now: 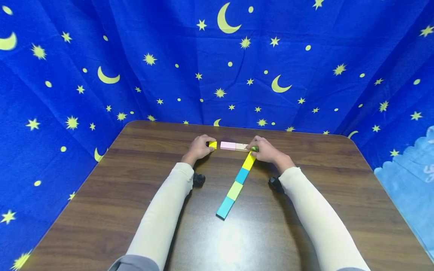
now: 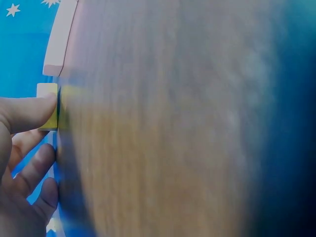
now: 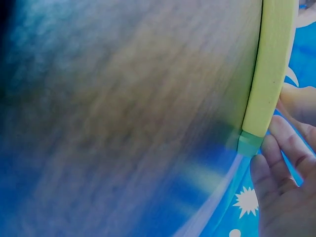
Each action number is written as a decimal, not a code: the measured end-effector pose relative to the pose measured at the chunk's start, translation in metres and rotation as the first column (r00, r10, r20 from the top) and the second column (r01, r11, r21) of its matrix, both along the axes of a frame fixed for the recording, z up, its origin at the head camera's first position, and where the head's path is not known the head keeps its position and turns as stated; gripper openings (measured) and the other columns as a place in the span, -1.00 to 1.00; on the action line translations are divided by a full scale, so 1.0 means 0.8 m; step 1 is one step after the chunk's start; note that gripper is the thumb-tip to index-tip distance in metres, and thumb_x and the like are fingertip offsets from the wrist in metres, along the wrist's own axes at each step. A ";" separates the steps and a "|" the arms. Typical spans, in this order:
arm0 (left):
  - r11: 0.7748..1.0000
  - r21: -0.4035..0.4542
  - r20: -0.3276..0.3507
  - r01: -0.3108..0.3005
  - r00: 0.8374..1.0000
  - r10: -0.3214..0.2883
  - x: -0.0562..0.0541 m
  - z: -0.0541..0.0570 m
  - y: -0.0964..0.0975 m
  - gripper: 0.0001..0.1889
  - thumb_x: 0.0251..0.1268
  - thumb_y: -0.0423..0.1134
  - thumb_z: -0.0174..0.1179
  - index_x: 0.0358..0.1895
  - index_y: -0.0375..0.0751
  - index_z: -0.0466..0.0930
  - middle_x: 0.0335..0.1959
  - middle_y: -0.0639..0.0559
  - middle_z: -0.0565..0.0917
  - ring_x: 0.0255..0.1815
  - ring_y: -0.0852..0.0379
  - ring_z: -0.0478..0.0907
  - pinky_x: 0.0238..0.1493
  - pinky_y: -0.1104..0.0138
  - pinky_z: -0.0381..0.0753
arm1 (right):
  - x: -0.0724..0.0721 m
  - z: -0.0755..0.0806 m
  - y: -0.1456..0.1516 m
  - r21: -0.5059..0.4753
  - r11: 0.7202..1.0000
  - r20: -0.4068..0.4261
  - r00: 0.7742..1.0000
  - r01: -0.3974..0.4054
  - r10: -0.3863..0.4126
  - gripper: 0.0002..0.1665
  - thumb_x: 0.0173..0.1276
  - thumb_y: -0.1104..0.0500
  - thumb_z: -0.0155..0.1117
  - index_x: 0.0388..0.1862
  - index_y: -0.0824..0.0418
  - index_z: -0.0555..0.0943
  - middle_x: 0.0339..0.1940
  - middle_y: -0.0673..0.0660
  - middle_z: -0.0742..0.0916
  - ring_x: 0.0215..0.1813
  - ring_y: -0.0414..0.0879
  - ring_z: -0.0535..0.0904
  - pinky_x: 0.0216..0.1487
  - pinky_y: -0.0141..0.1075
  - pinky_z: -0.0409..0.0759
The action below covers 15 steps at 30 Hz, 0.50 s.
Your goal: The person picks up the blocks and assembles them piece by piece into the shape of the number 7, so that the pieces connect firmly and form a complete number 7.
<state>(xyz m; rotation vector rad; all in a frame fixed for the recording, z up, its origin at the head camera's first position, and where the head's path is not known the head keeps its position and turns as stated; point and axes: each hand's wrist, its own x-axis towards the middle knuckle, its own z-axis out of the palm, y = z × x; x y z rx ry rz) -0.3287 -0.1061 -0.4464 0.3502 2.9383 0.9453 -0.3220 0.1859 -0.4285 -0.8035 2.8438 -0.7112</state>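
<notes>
My left hand point(image 1: 200, 147) pinches a small yellow block point(image 1: 213, 145) between thumb and finger. A short gap separates it from a pink block point(image 1: 228, 145), which lies end to end with a pale cream block point(image 1: 241, 147). At that row's right end, my right hand point(image 1: 266, 149) holds a green block point(image 1: 254, 149), mostly covered by the fingers in the head view. From there a slanting line runs toward me: a yellow block point(image 1: 249, 161), a blue block point(image 1: 242, 175), a light green block point(image 1: 234, 191) and a turquoise block point(image 1: 225, 207). The right wrist view shows the green block point(image 3: 250, 143) against the yellow one's end.
The blocks lie on a brown wooden table point(image 1: 135, 210). Behind its far edge hangs a blue curtain point(image 1: 190, 49) with moons and stars. A light blue cloth point(image 1: 407, 188) is at the right. Black wrist cameras point(image 1: 199, 180) sit under both forearms.
</notes>
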 end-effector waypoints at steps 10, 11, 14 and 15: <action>1.000 0.003 -0.009 -0.023 1.000 0.023 -0.004 -0.002 0.012 -0.56 0.25 -0.23 0.30 0.22 -0.04 0.63 0.26 -0.08 0.61 0.31 -0.15 0.47 0.40 0.05 0.41 | 0.001 0.001 -0.001 -0.005 1.000 -0.003 1.000 0.011 -0.011 -0.65 0.32 0.32 0.23 0.08 0.30 0.69 0.01 0.25 0.58 0.14 0.18 0.46 0.25 0.06 0.47; 1.000 0.002 -0.011 -0.023 1.000 0.023 -0.004 -0.003 0.013 -0.56 0.24 -0.23 0.31 0.22 -0.04 0.63 0.26 -0.07 0.61 0.31 -0.15 0.47 0.39 0.05 0.41 | 0.001 0.001 -0.001 -0.004 1.000 -0.007 1.000 0.011 -0.011 -0.65 0.32 0.32 0.23 0.08 0.30 0.69 0.01 0.26 0.58 0.14 0.18 0.46 0.25 0.06 0.47; 0.999 0.005 -0.021 -0.034 0.999 0.034 -0.006 -0.007 0.015 -0.57 0.23 -0.23 0.32 0.20 -0.03 0.64 0.25 -0.05 0.63 0.32 -0.13 0.49 0.39 0.06 0.41 | 0.000 0.000 -0.001 -0.004 1.000 -0.009 1.000 0.008 -0.008 -0.65 0.31 0.32 0.23 0.07 0.30 0.69 0.01 0.26 0.59 0.13 0.18 0.46 0.24 0.07 0.48; 0.999 0.007 -0.027 -0.039 0.999 0.039 -0.006 -0.008 0.016 -0.57 0.22 -0.23 0.32 0.20 -0.03 0.65 0.25 -0.04 0.63 0.32 -0.12 0.49 0.39 0.05 0.42 | 0.000 -0.001 -0.001 -0.004 1.000 -0.007 1.000 0.007 -0.008 -0.65 0.31 0.32 0.24 0.07 0.30 0.69 0.01 0.26 0.59 0.13 0.18 0.46 0.24 0.06 0.48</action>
